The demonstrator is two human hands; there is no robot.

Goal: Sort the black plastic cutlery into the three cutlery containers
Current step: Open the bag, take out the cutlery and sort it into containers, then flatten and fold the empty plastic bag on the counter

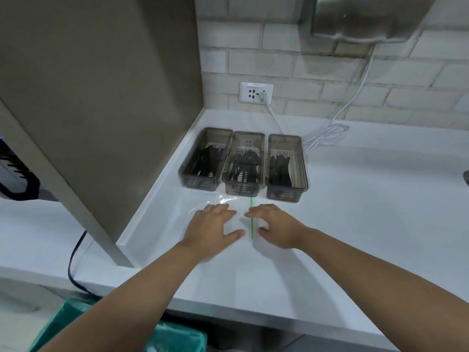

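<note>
Both hands, left hand (213,224) and right hand (275,222), lie flat, holding nothing, on the clear bag (223,200), which might slide off the slick tabletop (355,199).

Containers (242,163): smoky translucent plastic, glossy. Cutlery (279,171): black plastic. Bag (223,199): clear crinkled plastic film, shiny. Counter (355,199): white, smooth, matt. Wall (317,72): rough pale brick. Dispenser (368,19): brushed metal.

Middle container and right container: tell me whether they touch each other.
Apart. The head view shows a thin strip of white counter between the middle container and the right container along their near ends.
</note>
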